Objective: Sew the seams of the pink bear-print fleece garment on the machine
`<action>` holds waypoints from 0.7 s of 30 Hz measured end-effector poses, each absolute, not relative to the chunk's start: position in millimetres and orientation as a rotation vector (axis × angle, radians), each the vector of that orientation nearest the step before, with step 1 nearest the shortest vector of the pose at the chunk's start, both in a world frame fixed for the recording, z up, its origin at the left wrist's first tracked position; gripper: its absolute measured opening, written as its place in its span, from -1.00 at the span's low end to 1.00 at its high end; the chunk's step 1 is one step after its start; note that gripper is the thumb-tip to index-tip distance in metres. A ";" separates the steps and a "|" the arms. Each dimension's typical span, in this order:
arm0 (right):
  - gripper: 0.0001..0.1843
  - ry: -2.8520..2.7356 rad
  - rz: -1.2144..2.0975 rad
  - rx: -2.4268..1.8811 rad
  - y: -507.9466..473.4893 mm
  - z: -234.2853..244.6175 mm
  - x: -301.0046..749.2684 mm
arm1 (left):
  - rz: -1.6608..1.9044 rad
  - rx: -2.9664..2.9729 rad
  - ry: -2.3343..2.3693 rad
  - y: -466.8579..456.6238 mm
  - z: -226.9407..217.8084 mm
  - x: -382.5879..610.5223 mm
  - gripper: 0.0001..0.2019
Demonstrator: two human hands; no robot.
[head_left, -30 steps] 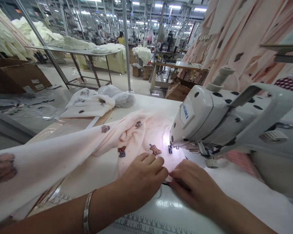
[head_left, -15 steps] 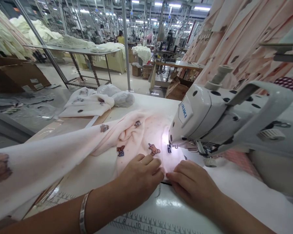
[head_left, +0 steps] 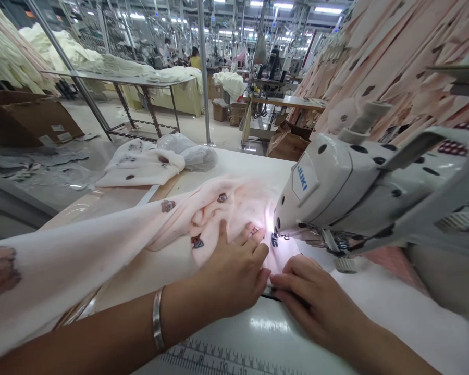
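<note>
Pale pink fabric (head_left: 101, 245) with a teddy-bear print runs from the left across the machine table to the lit presser foot (head_left: 274, 239) of a white sewing machine (head_left: 336, 177). My left hand (head_left: 234, 276), with a silver bracelet at the wrist, lies on the fabric left of the foot, fingers spread. My right hand (head_left: 316, 299) pinches the fabric's near edge between thumb and fingers, just in front of the foot. The two hands almost meet there. Both thumbs are close to the edge, and the exact fold under them is hidden.
A printed ruler (head_left: 219, 359) runs along the table's near edge. Folded printed cloth (head_left: 140, 169) and a plastic bag (head_left: 195, 153) lie at the table's back left. Pink pieces (head_left: 379, 62) hang behind the machine. Cardboard boxes (head_left: 27, 120) stand on the floor; two people are far back.
My left hand has spread its fingers and reached forward over the printed bear near the foot. My right hand keeps its pinch at nearly the same place. The view has shifted slightly.
</note>
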State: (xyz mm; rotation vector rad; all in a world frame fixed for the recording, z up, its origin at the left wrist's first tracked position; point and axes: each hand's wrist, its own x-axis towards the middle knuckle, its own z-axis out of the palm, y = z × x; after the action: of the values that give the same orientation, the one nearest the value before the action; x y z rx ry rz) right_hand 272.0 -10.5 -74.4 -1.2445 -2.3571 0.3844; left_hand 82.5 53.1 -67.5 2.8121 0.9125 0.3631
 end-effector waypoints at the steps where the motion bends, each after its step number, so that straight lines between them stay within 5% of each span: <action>1: -0.81 -2.351 0.382 -1.276 -9.2 -75.5 273.1 | 0.359 2.814 0.888 59.1 -68.8 84.3 -0.74; 15: -0.81 -2.320 0.436 -1.384 -4.8 -76.7 274.8 | 0.453 2.829 0.767 71.6 -71.0 90.0 -0.90; 21: -0.82 -2.356 0.356 -1.406 -3.8 -76.4 273.2 | 0.436 2.772 0.902 83.9 -73.0 92.1 -0.68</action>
State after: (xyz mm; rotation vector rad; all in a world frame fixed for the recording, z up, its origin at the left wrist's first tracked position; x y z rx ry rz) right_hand 273.2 -3.8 -76.4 -1.4056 -2.3562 0.3557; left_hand 92.1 83.9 -73.0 2.7724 0.9017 0.4361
